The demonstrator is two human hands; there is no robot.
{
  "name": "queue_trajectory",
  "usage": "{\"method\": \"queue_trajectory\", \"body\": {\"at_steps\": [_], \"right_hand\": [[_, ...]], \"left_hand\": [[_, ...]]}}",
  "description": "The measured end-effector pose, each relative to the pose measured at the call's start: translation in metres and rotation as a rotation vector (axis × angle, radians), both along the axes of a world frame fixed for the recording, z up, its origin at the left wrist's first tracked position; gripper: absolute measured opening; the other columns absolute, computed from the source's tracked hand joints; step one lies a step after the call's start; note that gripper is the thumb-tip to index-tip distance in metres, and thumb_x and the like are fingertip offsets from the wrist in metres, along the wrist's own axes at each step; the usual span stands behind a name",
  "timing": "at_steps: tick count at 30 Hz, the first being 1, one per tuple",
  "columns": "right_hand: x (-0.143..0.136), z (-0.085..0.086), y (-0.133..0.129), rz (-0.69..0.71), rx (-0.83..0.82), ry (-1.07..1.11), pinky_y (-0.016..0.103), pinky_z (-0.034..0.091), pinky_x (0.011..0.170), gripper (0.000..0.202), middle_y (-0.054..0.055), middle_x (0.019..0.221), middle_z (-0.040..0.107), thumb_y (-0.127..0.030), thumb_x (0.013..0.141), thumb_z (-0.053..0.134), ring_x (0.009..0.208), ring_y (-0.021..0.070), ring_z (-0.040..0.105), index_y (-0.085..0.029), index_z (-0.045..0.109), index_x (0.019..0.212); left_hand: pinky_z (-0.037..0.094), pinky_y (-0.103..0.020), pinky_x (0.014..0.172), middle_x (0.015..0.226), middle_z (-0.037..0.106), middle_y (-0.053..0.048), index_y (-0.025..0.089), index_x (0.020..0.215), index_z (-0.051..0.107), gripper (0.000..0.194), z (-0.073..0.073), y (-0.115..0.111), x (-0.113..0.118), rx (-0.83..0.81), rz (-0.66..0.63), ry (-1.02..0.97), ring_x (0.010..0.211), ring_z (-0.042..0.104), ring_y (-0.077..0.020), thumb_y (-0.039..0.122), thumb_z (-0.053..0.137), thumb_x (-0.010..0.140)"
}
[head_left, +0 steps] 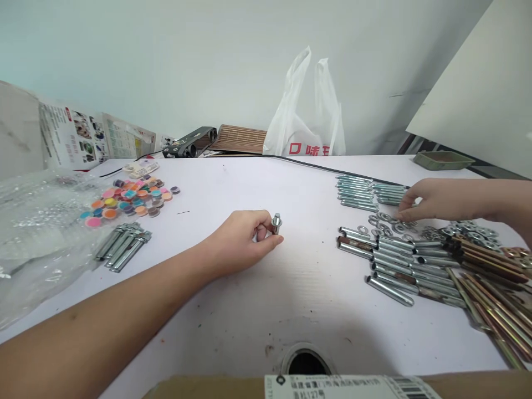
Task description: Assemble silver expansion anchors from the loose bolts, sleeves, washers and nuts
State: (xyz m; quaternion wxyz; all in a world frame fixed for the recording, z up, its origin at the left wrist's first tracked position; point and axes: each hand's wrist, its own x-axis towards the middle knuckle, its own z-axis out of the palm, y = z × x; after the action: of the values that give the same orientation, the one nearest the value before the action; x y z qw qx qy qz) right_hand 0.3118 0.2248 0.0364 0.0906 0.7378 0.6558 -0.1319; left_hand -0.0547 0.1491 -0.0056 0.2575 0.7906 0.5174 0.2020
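My left hand [245, 239] is closed around a metal expansion bolt [276, 221] and holds it upright over the white table. A washer or collar shows just below the bolt's tip; its lower part is hidden by my fingers. At the right, my right hand [432, 202] has thumb and forefinger pinched at the edge of a pile of metal washers [384, 228]. The fingertips touch a washer there. Behind that pile lie rows of thin silver bolts [355, 191]. Several silver metal sleeves [394, 260] lie in front of it.
Finished-looking bolts [124, 246] lie at the left beside clear plastic wrap [41, 233] and colourful caps [128, 197]. Brassy rods [494, 310] fill the right edge. A white bag [305, 127] and a green tray [443, 159] stand at the back. A cardboard box [208, 388] edges the front, near a round hole [308, 363].
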Motion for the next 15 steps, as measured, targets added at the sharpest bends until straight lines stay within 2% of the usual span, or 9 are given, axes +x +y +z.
{"method": "queue_trajectory", "body": {"at_steps": [3,8,13,15], "right_hand": [[-0.003,-0.001,-0.003,-0.001,-0.164,0.039,0.034,0.032,0.082,0.037,0.014,0.107,0.059,-0.046,0.081,0.055,0.093,0.0186,0.051,-0.013,0.066,0.091],[-0.001,0.000,0.000,0.032,-0.194,0.013,0.035,0.032,0.082,0.041,0.014,0.102,0.059,-0.052,0.083,0.051,0.089,0.0184,0.051,-0.013,0.064,0.088],[0.017,-0.003,0.008,-0.005,-0.183,-0.036,0.033,0.036,0.083,0.041,0.012,0.105,0.060,-0.054,0.075,0.062,0.095,0.0202,0.052,-0.017,0.067,0.090],[0.024,-0.007,0.011,0.027,-0.086,-0.087,0.031,0.040,0.074,0.042,0.012,0.098,0.062,-0.056,0.067,0.069,0.085,0.0187,0.055,-0.017,0.068,0.083]], "left_hand": [[0.032,-0.023,0.053,0.063,0.051,0.004,0.017,0.071,0.051,0.024,0.000,0.000,0.000,0.009,-0.005,-0.006,0.059,0.043,-0.0087,0.039,0.056,0.079],[0.032,-0.023,0.053,0.064,0.052,0.003,0.017,0.072,0.052,0.024,0.000,0.000,0.000,0.009,-0.006,0.003,0.059,0.045,-0.0095,0.040,0.057,0.079],[0.032,-0.023,0.054,0.065,0.053,0.003,0.017,0.073,0.053,0.024,0.000,0.000,0.000,0.013,-0.018,-0.007,0.060,0.045,-0.0098,0.040,0.057,0.079],[0.032,-0.023,0.054,0.064,0.052,0.003,0.017,0.073,0.054,0.024,-0.001,0.001,-0.001,0.017,-0.014,-0.014,0.060,0.045,-0.0098,0.040,0.057,0.079]]}}
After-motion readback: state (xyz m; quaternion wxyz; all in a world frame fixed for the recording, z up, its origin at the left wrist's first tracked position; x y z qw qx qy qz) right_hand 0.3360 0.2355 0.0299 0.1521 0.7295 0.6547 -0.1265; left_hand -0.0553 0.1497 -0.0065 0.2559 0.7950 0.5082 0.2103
